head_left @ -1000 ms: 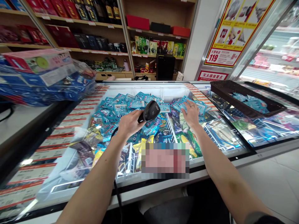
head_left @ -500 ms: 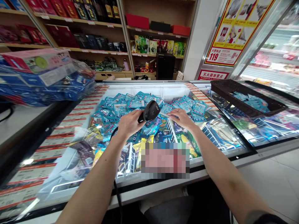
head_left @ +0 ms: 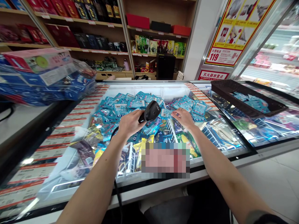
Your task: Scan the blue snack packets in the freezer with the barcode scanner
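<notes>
My left hand (head_left: 130, 123) is wrapped round a black barcode scanner (head_left: 151, 111), its head tilted toward the right and its cable running down past my wrist. Just right of the scanner, my right hand (head_left: 183, 117) pinches the edge of a small blue packet (head_left: 166, 113), whose printed side faces up. Many like blue packets lie in a heap (head_left: 121, 107) on the freezer's glass top, behind and left of the scanner. A smaller group of blue packets (head_left: 196, 107) lies beyond and right of my right hand.
A dark brown basket (head_left: 275, 109) with more blue packets stands on the glass at right. Plastic-wrapped boxes (head_left: 46, 77) sit at the left. Price labels (head_left: 53, 140) line the freezer's left side. A pixelated patch covers the front edge. Shelves of goods stand behind.
The blue packet at my right fingers has turned flatter, so its printed face now shows beside the scanner. My right hand has shifted slightly; the left hand and scanner have hardly moved.
</notes>
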